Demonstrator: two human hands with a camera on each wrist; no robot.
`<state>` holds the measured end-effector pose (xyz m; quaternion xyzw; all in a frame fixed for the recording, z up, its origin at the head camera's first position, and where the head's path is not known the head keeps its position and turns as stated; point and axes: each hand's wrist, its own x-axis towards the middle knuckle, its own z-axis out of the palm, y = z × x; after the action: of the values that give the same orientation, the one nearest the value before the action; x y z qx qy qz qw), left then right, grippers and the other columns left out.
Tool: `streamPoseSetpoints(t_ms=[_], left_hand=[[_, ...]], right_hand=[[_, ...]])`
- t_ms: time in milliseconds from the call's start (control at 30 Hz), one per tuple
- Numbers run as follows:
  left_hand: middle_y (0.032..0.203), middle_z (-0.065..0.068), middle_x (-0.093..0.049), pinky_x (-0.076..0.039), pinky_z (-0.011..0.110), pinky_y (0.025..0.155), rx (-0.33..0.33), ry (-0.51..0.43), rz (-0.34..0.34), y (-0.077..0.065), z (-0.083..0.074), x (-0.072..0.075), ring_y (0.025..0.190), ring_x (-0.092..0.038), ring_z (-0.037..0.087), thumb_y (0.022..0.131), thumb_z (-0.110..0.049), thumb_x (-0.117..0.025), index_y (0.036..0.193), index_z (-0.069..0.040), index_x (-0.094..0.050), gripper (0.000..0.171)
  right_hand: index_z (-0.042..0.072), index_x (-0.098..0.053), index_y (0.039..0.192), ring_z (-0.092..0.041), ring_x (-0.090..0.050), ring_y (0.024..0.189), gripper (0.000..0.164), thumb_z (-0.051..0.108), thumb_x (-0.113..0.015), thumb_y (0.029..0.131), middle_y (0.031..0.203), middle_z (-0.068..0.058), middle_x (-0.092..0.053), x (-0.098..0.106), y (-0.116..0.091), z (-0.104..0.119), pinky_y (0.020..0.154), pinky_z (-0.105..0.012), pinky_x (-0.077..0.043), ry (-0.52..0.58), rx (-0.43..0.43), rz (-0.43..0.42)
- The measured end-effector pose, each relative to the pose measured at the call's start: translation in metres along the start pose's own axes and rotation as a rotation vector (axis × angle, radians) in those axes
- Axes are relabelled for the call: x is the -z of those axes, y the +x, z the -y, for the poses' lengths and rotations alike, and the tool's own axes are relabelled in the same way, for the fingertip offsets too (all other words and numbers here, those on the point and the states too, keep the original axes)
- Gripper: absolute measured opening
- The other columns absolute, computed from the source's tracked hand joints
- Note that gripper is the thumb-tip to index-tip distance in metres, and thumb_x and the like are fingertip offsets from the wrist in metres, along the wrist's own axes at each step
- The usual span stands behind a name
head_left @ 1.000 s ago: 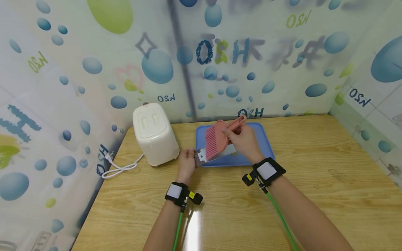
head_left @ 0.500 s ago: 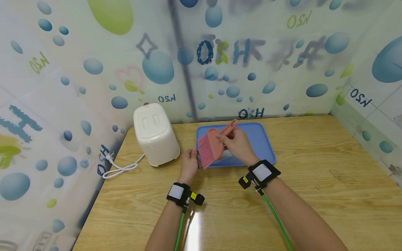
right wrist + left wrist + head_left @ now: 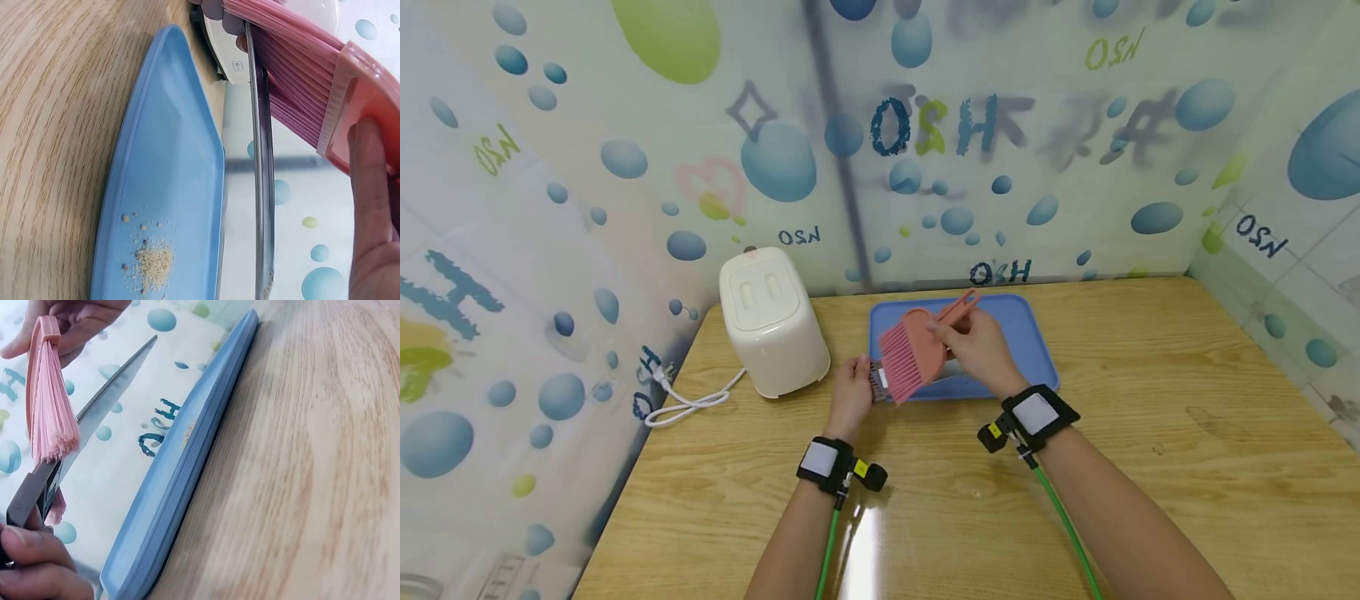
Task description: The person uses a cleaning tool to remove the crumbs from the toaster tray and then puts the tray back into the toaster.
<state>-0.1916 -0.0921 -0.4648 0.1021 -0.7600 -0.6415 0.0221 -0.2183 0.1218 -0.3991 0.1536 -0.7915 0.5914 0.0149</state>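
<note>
My left hand (image 3: 850, 390) grips the grey end of a thin metal crumb tray (image 3: 111, 403), which slants above a blue tray (image 3: 1028, 337). In my right hand (image 3: 983, 350) is a pink hand brush (image 3: 925, 346), held with the thumb along its head. Its bristles (image 3: 294, 69) lie over the crumb tray's end near my left fingers and hide part of the metal in the head view. Fine tan crumbs (image 3: 153, 265) form a small pile on the blue tray, seen in the right wrist view.
A cream toaster (image 3: 775, 333) with a lid over its top stands left of the blue tray. Its white cord (image 3: 692, 406) loops on the wooden table (image 3: 1150, 417) at the left edge. A patterned wall sheet (image 3: 1045, 167) rises behind.
The brush first swept left and down over the crumb tray toward my left hand, then shifted slightly back to the right. My left hand has stayed nearly in place.
</note>
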Motion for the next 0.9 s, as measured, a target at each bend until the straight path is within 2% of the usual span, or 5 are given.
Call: streamPoseSetpoints(t_ms=[300,533,667,900], left_hand=[[0.085,0.006,-0.051,-0.040,0.026,0.053,-0.009,-0.025,-0.021,0.001,0.000,0.001,0.067,-0.047,0.015,0.112,-0.028,-0.040,0.119,0.005,-0.060,0.039],[0.085,0.007,-0.054,-0.041,0.026,0.055,-0.007,-0.041,-0.036,0.003,0.004,0.004,0.069,-0.050,0.015,0.112,-0.025,-0.039,0.119,0.006,-0.060,0.038],[0.086,0.008,-0.055,-0.041,0.026,0.052,0.010,-0.048,-0.038,0.003,0.005,0.007,0.067,-0.050,0.015,0.113,-0.026,-0.038,0.123,0.006,-0.059,0.040],[0.097,0.012,-0.058,-0.045,0.026,0.059,0.035,-0.026,-0.044,0.006,0.005,0.012,0.078,-0.055,0.017,0.113,-0.027,-0.038,0.132,0.005,-0.057,0.043]], right_hand=[[-0.002,-0.066,0.118,-0.015,-0.073,0.079,0.035,0.029,-0.064,0.103,0.101,-0.019,-0.073,0.008,-0.001,-0.004,0.071,-0.041,-0.061,-0.023,0.007,-0.040],[-0.002,-0.065,0.119,-0.015,-0.072,0.076,0.040,0.034,-0.064,0.102,0.101,-0.020,-0.072,0.015,-0.002,-0.008,0.064,-0.032,-0.059,-0.057,-0.002,-0.080],[-0.002,-0.064,0.119,-0.013,-0.071,0.076,0.042,0.036,-0.065,0.101,0.102,-0.020,-0.072,0.020,-0.003,-0.009,0.066,-0.031,-0.059,-0.078,-0.014,-0.120],[-0.001,-0.066,0.119,-0.012,-0.071,0.076,0.041,0.037,-0.063,0.102,0.102,-0.020,-0.071,0.027,-0.005,-0.010,0.064,-0.026,-0.058,-0.085,0.013,-0.150]])
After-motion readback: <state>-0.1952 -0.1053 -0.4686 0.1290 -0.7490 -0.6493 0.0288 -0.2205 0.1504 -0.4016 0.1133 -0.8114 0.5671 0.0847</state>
